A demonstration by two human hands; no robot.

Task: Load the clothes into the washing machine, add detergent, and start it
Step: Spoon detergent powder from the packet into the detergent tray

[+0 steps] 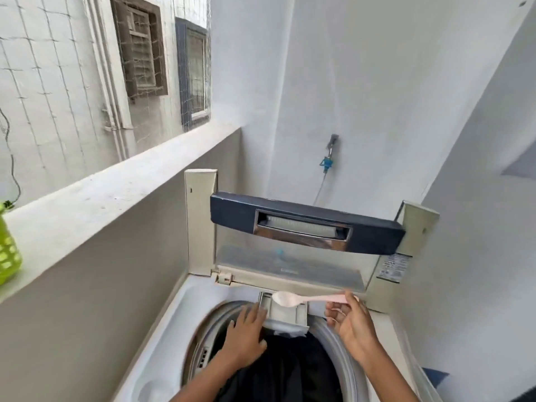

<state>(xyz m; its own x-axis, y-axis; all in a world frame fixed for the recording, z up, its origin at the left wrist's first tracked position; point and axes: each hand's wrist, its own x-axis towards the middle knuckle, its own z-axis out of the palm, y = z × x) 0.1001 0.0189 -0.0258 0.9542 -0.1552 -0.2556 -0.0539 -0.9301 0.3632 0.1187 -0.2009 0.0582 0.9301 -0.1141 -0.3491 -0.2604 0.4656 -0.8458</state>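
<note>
Top-load washing machine (162, 323) lid up; dark clothes (293, 369) in drum; detergent drawer (285, 313) pulled out; pale pink spoon (307, 298) level above drawer.

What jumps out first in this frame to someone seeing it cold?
The right hand holds a pale pink spoon level over the pulled-out detergent drawer at the back rim of the top-loading washer. The left hand rests at the drawer's left side, above dark clothes already in the drum. Behind them the raised lid's navy handle bar spans the middle of the view.
</note>
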